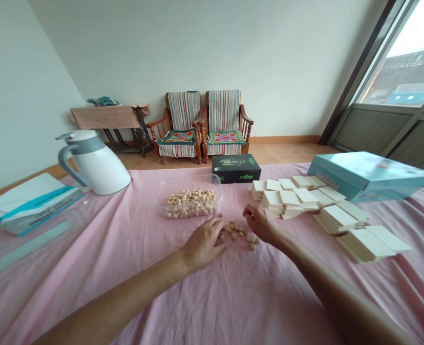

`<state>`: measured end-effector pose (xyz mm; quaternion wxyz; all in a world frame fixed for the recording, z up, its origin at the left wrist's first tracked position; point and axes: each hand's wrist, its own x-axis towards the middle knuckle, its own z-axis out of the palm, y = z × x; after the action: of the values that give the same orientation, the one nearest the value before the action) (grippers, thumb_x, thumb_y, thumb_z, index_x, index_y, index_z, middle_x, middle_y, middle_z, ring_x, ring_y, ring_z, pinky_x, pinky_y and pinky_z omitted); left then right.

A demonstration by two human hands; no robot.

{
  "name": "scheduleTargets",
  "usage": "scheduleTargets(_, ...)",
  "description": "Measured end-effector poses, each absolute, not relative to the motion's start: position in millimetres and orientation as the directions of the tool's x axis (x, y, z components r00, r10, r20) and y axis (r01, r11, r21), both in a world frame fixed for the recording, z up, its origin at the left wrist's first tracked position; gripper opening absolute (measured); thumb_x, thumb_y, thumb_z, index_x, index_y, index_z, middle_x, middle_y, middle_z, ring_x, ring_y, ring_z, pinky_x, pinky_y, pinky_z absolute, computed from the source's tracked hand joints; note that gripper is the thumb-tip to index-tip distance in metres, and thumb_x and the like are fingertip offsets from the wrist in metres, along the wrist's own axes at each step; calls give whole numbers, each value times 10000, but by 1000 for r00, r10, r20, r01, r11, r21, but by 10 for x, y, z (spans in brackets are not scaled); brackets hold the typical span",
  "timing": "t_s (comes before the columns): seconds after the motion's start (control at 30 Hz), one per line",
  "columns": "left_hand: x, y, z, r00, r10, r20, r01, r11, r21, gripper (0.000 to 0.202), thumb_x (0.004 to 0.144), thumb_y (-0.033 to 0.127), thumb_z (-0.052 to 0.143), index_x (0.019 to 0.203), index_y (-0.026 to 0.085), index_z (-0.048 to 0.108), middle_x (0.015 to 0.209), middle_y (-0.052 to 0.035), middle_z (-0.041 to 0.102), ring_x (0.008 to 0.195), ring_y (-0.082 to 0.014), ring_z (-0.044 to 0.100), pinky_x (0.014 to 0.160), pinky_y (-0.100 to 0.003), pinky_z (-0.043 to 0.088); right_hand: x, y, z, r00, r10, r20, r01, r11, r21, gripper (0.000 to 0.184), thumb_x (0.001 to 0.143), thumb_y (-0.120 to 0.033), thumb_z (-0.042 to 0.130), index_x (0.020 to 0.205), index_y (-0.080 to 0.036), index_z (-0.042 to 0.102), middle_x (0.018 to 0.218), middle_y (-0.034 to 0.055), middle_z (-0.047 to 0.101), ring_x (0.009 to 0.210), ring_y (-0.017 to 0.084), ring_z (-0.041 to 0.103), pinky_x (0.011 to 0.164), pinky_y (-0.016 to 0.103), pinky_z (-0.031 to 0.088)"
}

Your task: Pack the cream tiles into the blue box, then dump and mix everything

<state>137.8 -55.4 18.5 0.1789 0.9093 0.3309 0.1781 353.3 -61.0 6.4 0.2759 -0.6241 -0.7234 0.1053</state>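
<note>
Several small tan wooden pieces [234,230] lie loose on the pink cloth between my two hands. My left hand [203,243] rests palm down at their left side, fingers stretched forward with the tips by the pieces and the thumb apart. On the other side, my right hand [261,223] has its fingers curled in; whatever they may hold is hidden. Just beyond my left hand stands a clear plastic container [158,203] with a heap of similar pieces [192,201] inside. Stacks of pale square wooden tiles [287,199] sit close to the right of my right hand.
A black box [236,168] stands at the table's far edge, and a light blue box [370,175] at the right. To the left are a white and grey jug [99,165], a white and blue package [35,206] and a clear lid [35,244]. Pink cloth [212,306] covers the table.
</note>
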Motion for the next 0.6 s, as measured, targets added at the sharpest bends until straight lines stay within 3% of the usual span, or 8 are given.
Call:
scheduleTargets(0.07,1421,-533,148,703,683,199,563,-705,432,51,798,130,594,798,160,553,859,-45,577,839,-184,565,732,-293,455,3577,-623,29,-92,965,244,846,205,-492,171,740,-40,424,706,-156,545,679,39,588,634,135,519,602,240,334)
scheduleTargets(0.13,1429,-526,125,694,691,202,566,-697,440,104,802,77,556,738,157,540,816,-36,567,801,-163,559,700,-264,438,3609,-636,-8,-118,962,246,833,231,-502,159,713,-37,435,707,-157,540,687,35,577,635,131,511,599,236,337)
scheduleTargets(0.3,1337,-465,253,675,659,331,509,-742,437,128,808,49,542,760,163,569,797,-18,576,775,-133,562,679,-232,429,3631,-620,-125,-60,961,270,758,220,-614,121,713,-80,453,714,-165,538,662,16,569,613,126,510,583,230,348)
scheduleTargets(0.43,1164,-204,553,520,612,596,558,-772,305,75,869,150,528,823,172,583,836,-25,580,798,-141,563,703,-259,450,3632,-570,-227,18,958,287,732,183,-656,102,739,-131,470,691,-164,554,631,10,576,603,130,524,578,238,347)
scheduleTargets(0.6,1014,74,753,422,528,737,668,-731,141,98,879,205,537,957,173,588,927,-53,583,849,-166,578,757,-299,490,3649,-537,-311,25,947,322,725,204,-658,107,744,-153,474,689,-169,565,631,2,581,596,129,521,567,241,343)
